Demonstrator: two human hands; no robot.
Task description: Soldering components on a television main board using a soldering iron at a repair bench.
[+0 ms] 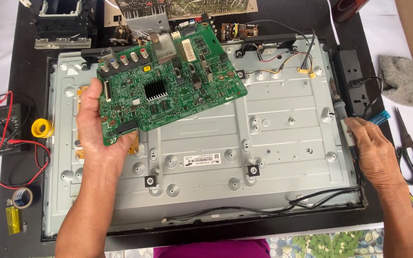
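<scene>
1. Left hand (96, 126): closed on the lower left corner of a green board (168, 79), thumb on its face, fingers behind. Board raised and tilted above the upper left of the panel (273, 157), clear of the metal.
2. Board: black heatsink (155, 90) near centre, row of round jacks (123, 58) along the upper left edge.
3. Right hand (371, 148): at the panel's right edge, wrapped around a slim tool (344, 122) whose tip points up toward the power strip (354, 86). Kind of tool: cannot tell.
4. Panel: grey sheet metal, lying flat on the dark surface (25, 71), white label (201, 159) near centre, black cable (244, 209) along the bottom edge, coloured wires (288, 62) at top right.
5. Left of panel: multimeter (5, 129) with red lead (20, 162), yellow reel (42, 127), tape roll (22, 197), small yellow item (13, 220).
6. Right of panel: scissors (409, 148) and grey cloth (405, 81) on white cover.
7. Above panel: further boards (182, 7) and a black frame (63, 24).
</scene>
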